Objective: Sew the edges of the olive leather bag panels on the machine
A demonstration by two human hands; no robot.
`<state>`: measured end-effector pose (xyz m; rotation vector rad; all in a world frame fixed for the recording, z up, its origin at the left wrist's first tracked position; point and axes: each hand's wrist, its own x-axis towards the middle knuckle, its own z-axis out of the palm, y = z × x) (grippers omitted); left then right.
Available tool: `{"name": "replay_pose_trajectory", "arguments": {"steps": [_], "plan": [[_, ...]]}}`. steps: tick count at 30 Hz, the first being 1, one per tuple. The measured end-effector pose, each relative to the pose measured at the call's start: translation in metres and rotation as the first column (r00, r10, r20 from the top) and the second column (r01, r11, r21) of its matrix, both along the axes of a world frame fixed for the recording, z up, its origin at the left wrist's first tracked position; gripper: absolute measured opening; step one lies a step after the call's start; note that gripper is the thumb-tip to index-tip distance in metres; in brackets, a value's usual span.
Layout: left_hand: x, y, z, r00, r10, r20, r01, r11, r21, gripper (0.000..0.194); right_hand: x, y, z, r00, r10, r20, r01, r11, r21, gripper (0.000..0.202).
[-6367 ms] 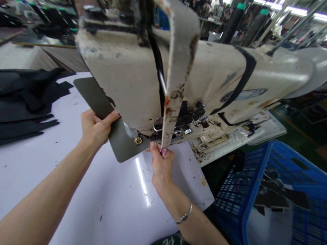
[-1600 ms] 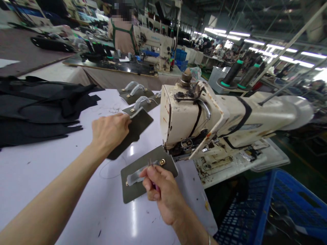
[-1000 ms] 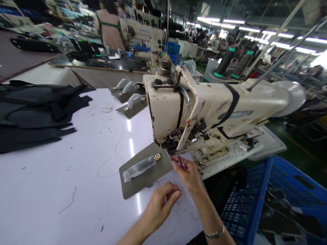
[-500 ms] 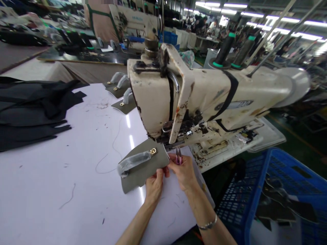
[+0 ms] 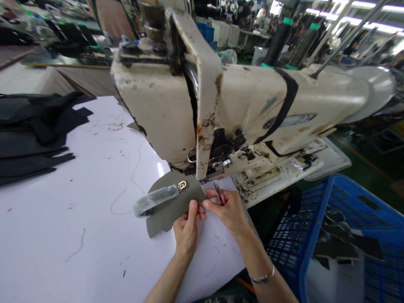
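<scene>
A grey-green flat panel [image 5: 170, 210] with a plastic-wrapped handle [image 5: 156, 200] and a gold metal fitting [image 5: 182, 185] lies on the white table, its far edge under the sewing machine head [image 5: 160, 113]. My left hand [image 5: 187, 229] pinches the panel's near edge between thumb and fingers. Small thread snips [image 5: 219, 195] with pinkish handles are gripped in my right hand [image 5: 230, 212], blades pointing up toward the machine. The thumb and fingertips of that hand are at the panel's right corner; whether they pinch it is unclear.
Black fabric pieces [image 5: 34, 130] are piled on the left of the white table [image 5: 78, 202]. Loose threads lie about. A blue plastic crate [image 5: 315, 227] holding dark pieces stands at right. Thread cones [image 5: 277, 42] rise behind the machine.
The camera view has moved nearer the machine. Both hands stay by the panel's near right corner; my right thumb has shifted closer to my left hand, and the snips have tilted leftward.
</scene>
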<state>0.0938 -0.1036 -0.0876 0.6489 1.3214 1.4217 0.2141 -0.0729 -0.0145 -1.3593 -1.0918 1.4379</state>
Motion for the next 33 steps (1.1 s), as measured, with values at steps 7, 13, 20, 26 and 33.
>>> {"name": "replay_pose_trajectory", "arguments": {"steps": [7,13,20,26,33], "plan": [[0.004,0.0,0.017,0.983,0.023,0.184,-0.026,0.999,0.018,0.049,0.003,0.0,-0.001,1.0,0.0,0.001,0.0,1.0,-0.014,0.018],[0.002,-0.001,0.016,0.994,0.045,0.099,-0.045,0.999,-0.002,0.049,0.004,0.002,-0.001,0.999,0.01,0.053,-0.011,1.0,0.019,0.016],[-0.003,0.001,0.016,0.979,-0.025,0.204,0.026,1.0,-0.002,0.045,-0.003,0.01,-0.006,1.0,-0.01,-0.004,0.01,1.0,-0.005,0.025],[-0.011,0.012,0.02,0.897,-0.114,0.428,0.17,0.981,-0.096,0.045,-0.011,0.014,-0.001,0.959,-0.008,-0.285,-0.031,0.991,-0.132,0.037],[-0.002,0.013,0.017,0.926,0.103,0.362,-0.026,0.977,-0.213,0.047,-0.003,0.006,-0.005,0.991,0.004,0.136,-0.012,0.998,0.057,0.023]]}}
